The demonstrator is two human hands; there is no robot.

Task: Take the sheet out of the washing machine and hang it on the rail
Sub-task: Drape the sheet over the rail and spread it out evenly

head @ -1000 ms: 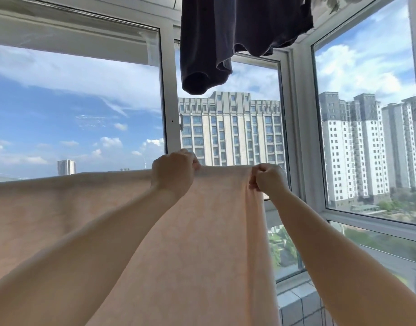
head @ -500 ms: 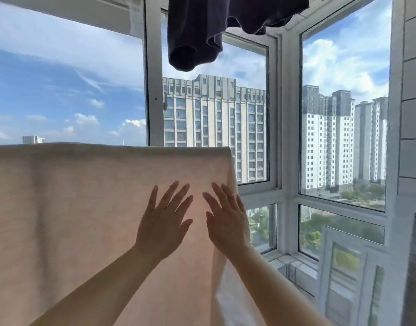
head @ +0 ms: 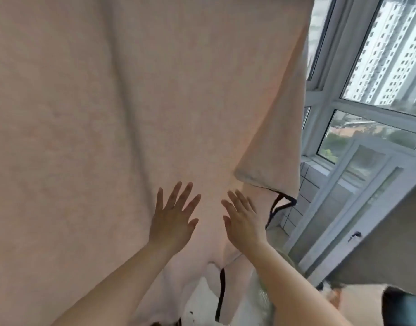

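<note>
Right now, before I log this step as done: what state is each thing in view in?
Pink sheet: hanging spread, near corner folded over.
Left hand: open, fingers spread flat on the sheet.
Right hand: open, flat on the sheet.
Black strap: dangling from the folded corner.
Windows: appear closed.

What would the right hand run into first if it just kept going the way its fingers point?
Nothing new, most likely: the right hand lies flat with fingers straight against the hanging pink sheet, pointing up along it. Going on, it would slide up the cloth, perhaps toward the folded-over flap at its right edge. Depth is hard to judge.
</note>
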